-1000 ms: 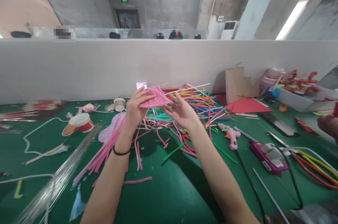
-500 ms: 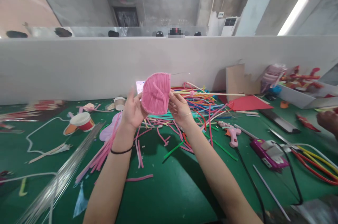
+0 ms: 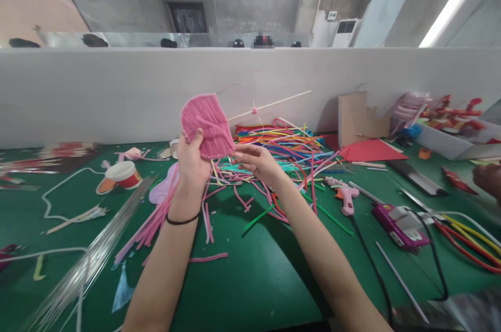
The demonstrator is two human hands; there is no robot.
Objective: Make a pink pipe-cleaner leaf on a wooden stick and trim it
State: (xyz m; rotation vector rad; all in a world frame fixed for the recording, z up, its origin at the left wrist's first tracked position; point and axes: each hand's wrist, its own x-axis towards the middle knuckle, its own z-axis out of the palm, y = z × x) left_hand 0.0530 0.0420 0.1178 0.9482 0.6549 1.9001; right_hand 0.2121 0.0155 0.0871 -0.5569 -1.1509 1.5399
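A pink ribbed, fan-shaped piece [image 3: 207,123] that looks made of fuzzy pipe cleaners is raised above the table, with a loose strand across its face. My left hand [image 3: 193,157] grips it at the lower left, thumb over the front and the other fingers hidden behind. At its lower right corner, my right hand [image 3: 258,162] has its fingertips drawn together on the edge. From behind the piece a thin pale stick [image 3: 284,101] slants up to the right, carrying a small pink bead-like lump [image 3: 254,110]. A fine wire curves down from the lump towards my right hand.
Colourful pipe cleaners [image 3: 289,139] are heaped behind my hands. To the right lie a pink glue gun [image 3: 346,195], a purple power strip [image 3: 399,227] and another person's hand [image 3: 487,178]. On the left are a paper cup [image 3: 127,175] and a bundle of thin wires [image 3: 105,246].
The pink piece has moved left and up and tilted, and the stick behind it now slants upward. My left thumb has come onto its front; my right hand has shifted to its lower corner.
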